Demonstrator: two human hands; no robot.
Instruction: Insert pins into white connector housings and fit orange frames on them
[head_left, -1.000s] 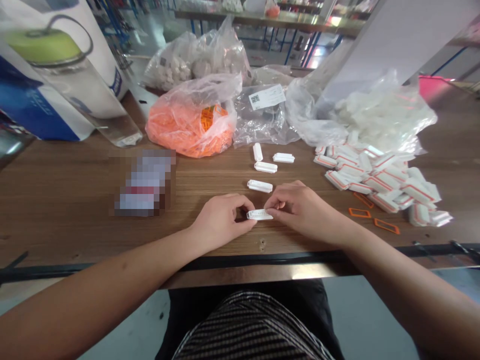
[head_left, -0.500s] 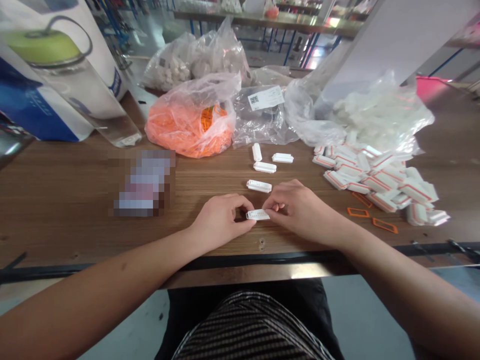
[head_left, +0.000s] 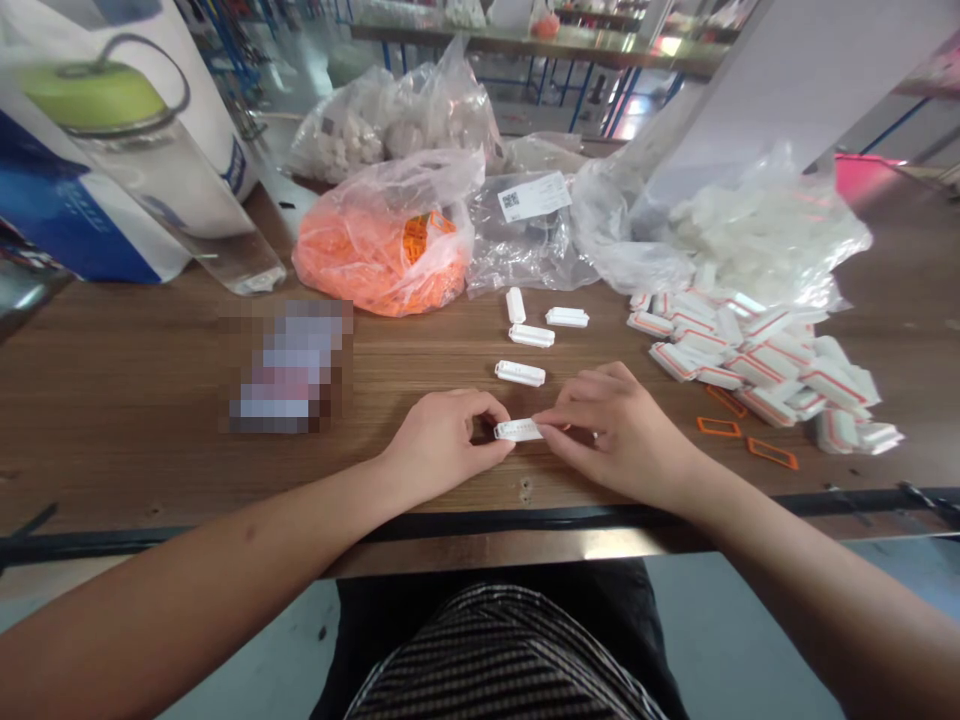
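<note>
- Wooden workbench (head_left: pixel 127 420) in a workshop, further tables behind
- Left hand (head_left: pixel 442 437) curled, fingertips pinching the left end of a white plastic strip (head_left: pixel 517 430), which sits between both hands
- Right hand (head_left: pixel 622 435) half open, fingers gripping the strip's right end
- Both forearms (head_left: pixel 225 540) angle inward across the table edge
- Just beyond the hands, four white plastic pieces (head_left: pixel 520 373)
- Right of the right hand, white-and-orange pieces (head_left: pixel 757 375) and orange frames (head_left: pixel 718 427)

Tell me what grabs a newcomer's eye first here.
The bulging clear bag of orange pieces sits at the back of the wooden table. To its right lies a heap of orange-edged white plastic parts. Up front, the left hand and right hand grip a small white part.
</note>
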